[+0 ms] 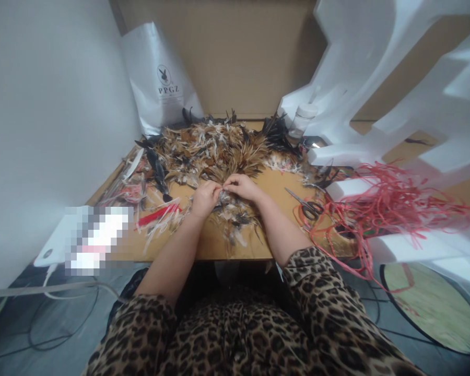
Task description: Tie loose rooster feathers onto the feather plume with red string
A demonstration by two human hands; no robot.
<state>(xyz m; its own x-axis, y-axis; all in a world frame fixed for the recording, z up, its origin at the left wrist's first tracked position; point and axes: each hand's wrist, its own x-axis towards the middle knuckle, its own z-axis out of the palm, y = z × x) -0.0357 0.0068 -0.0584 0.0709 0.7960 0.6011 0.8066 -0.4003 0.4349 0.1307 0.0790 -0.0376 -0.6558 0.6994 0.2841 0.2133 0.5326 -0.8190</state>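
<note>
My left hand (206, 199) and my right hand (241, 187) meet over the near middle of the table, fingertips pinched together. What lies between them is too small to make out. Just beyond my fingers rises a fan of brown feathers (238, 161), part of a large heap of brown, white and black feathers (191, 149); whether my fingers touch it is unclear. Below and between my wrists lie loose grey and white feather scraps (233, 219). Left of my left hand are red and white strips (159, 215). Black-handled scissors (311, 210) rest to the right of my right forearm.
A tangle of red plastic string (399, 201) spreads over white foam pieces (352, 188) at right. A white bag (160, 78) stands behind the heap, near a white-capped jar (303, 120). A white power strip (58, 240) with cables sits at left. The table's front edge (227, 258) is near my body.
</note>
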